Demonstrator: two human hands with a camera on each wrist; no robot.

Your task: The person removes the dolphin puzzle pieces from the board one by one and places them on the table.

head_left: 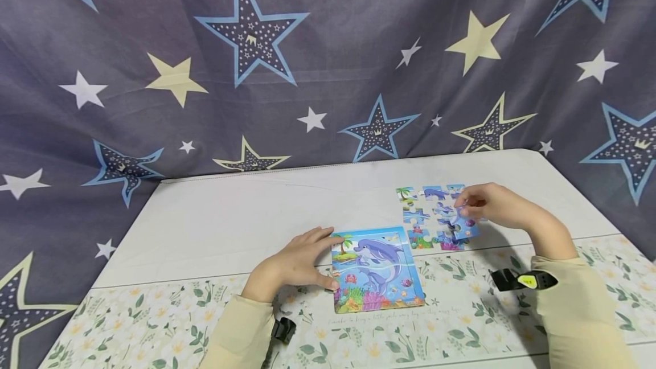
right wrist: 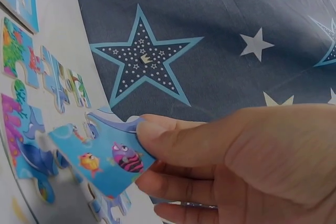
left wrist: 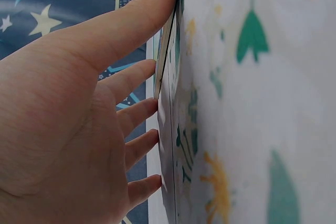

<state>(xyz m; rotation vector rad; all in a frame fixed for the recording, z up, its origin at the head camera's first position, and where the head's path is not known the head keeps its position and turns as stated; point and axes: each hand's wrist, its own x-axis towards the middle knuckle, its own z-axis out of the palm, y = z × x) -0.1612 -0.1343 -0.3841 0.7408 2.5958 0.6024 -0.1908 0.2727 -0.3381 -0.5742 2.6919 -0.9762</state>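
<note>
My right hand [head_left: 494, 204] pinches a jigsaw puzzle piece [right wrist: 107, 156] between thumb and fingers. This piece is blue, with a striped purple fish and a small orange fish, and is tilted up above other loose puzzle pieces [head_left: 420, 239] lying spaced apart on the table. To their left lies a square dolphin picture board [head_left: 379, 269] with a blue border. Against its left side rests my left hand [head_left: 299, 261], fingers spread and straight, the thumb [left wrist: 152, 3] touching the board's edge. Part of the loose set is hidden behind the held piece and right hand.
Under everything is a table [head_left: 246, 209] with a plain white back part and a flower-printed front part [head_left: 184, 323]. A dark star-patterned curtain [head_left: 328, 61] hangs behind it and at both sides. Black straps [head_left: 523, 281] are on both wrists.
</note>
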